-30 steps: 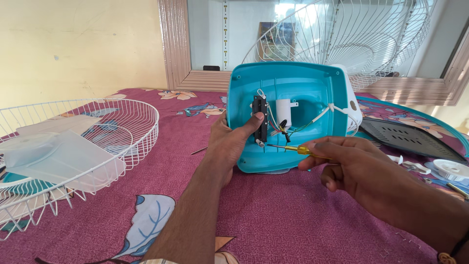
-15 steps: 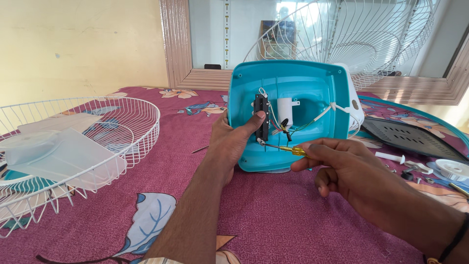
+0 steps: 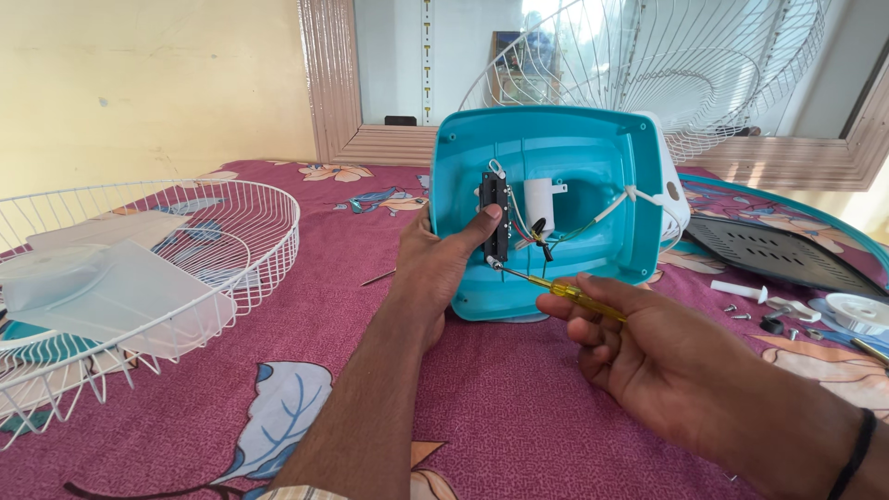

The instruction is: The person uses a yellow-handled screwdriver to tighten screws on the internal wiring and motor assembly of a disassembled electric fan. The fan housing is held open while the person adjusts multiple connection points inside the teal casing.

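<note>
A teal plastic fan base shell (image 3: 593,157) stands tilted up on the maroon floral cloth, its hollow inside facing me. Inside are a black switch block (image 3: 497,215), a white cylindrical part (image 3: 539,204) and thin wires. My left hand (image 3: 440,264) grips the shell's left edge, thumb pressed on the switch block. My right hand (image 3: 648,352) holds a yellow-handled screwdriver (image 3: 565,293), its metal tip touching the lower end of the switch block.
A white wire fan guard (image 3: 231,241) with translucent fan blades (image 3: 102,287) lies at the left. Another wire guard (image 3: 704,65) leans at the back. A dark vented cover (image 3: 778,245), loose screws (image 3: 741,313) and a white round cap (image 3: 857,310) lie at the right.
My right hand and the screwdriver have shifted slightly left and up, bringing the tip onto the switch block's lower end. My left hand stays on the shell.
</note>
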